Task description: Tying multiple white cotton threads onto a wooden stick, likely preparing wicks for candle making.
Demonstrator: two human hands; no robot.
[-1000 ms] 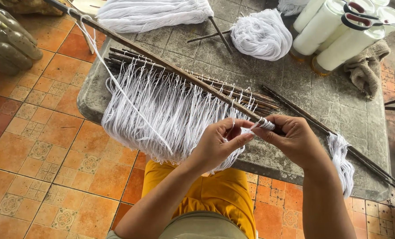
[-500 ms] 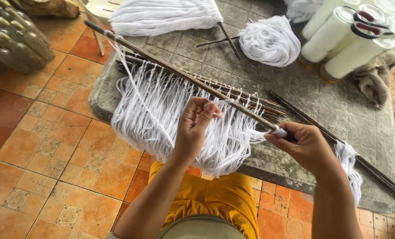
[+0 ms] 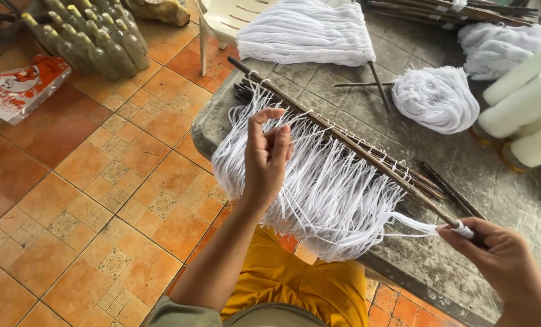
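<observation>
Grey stone table carries a wide fringe of white threads hanging off its near edge, knotted along dark sticks. Beyond: white yarn skein & pale cones. Left hand raised over fringe, fingers loosely curled, pinching one strand. Right hand closed round thread-wrapped stick end at table's near-right edge.

the thin brown stick i hold lies slanted across the grey table edge, a thick fringe of white strings knotted along it and hanging over the edge.
</observation>
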